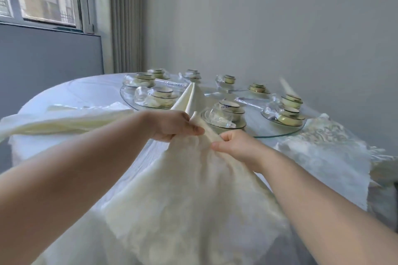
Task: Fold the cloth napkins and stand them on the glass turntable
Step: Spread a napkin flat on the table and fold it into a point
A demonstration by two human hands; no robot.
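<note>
Both grips pinch one cream napkin (183, 178): left hand (174, 126), right hand (234, 146), near the glass turntable (258, 134).

turntable (280, 135) on worktop (71, 94) | dish sets (228, 112) on turntable | standing napkin (191, 98) among them, near edge | loose napkin (183, 189) before turntable | cloth heap (64, 122) left of it

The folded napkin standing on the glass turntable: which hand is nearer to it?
Left. The left hand is just in front of the standing napkin; the right hand is further right and lower in the view.
</note>
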